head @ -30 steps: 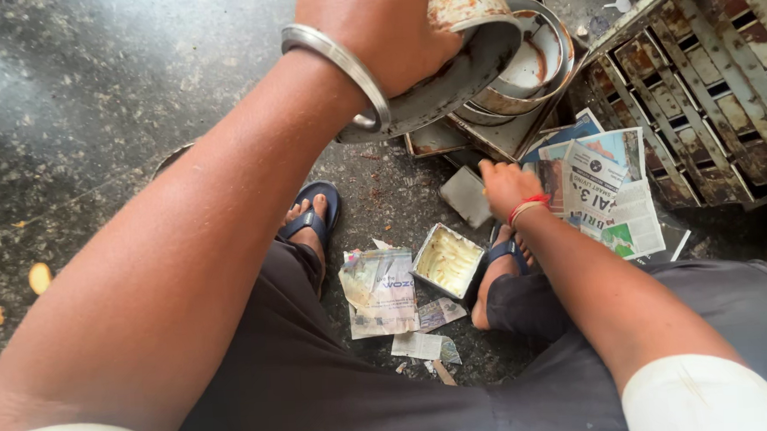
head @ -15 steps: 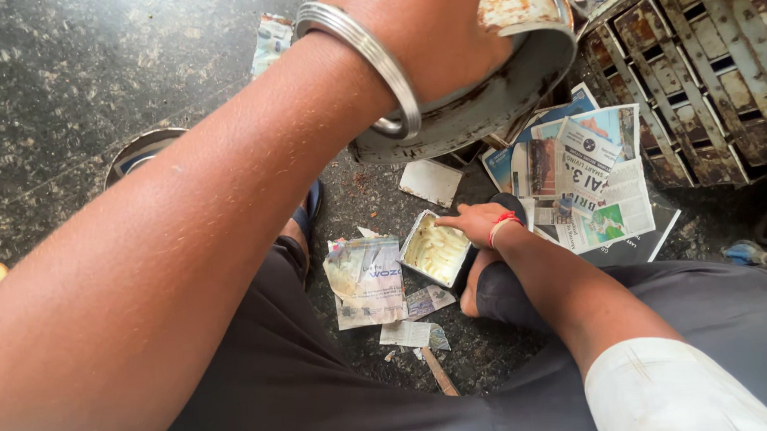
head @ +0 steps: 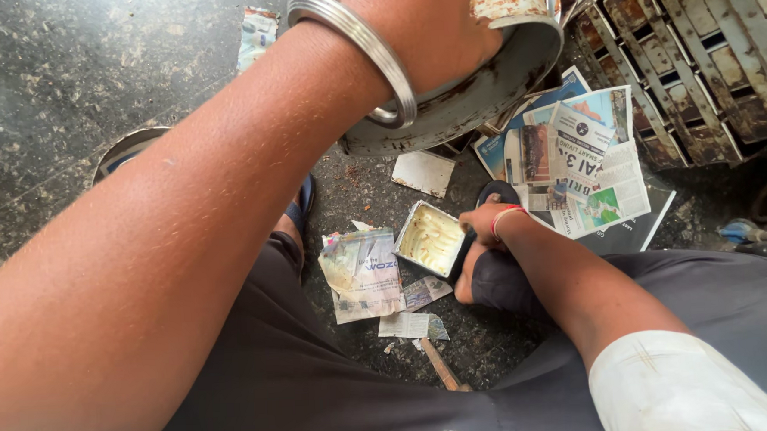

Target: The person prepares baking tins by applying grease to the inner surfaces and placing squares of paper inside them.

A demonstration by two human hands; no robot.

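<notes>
Tin [head: 430,238], small and square, holds pale yellowish paste; the right hand [head: 480,222] grips its 3 o'clock edge. At 12 o'clock, the left hand [head: 444,23] clasps a rusty round pan [head: 481,90].

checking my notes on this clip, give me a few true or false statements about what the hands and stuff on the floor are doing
1. The left hand holds a rusty round metal part raised above the floor. True.
2. The right hand is at the small rectangular tin of pale paste. True.
3. The tin stands on the newspaper. False: it sits on the dark floor, beside the newspaper.
4. The left wrist is bare. False: it wears a metal bangle.
5. A rusty metal grille lies at upper right. True.
</notes>
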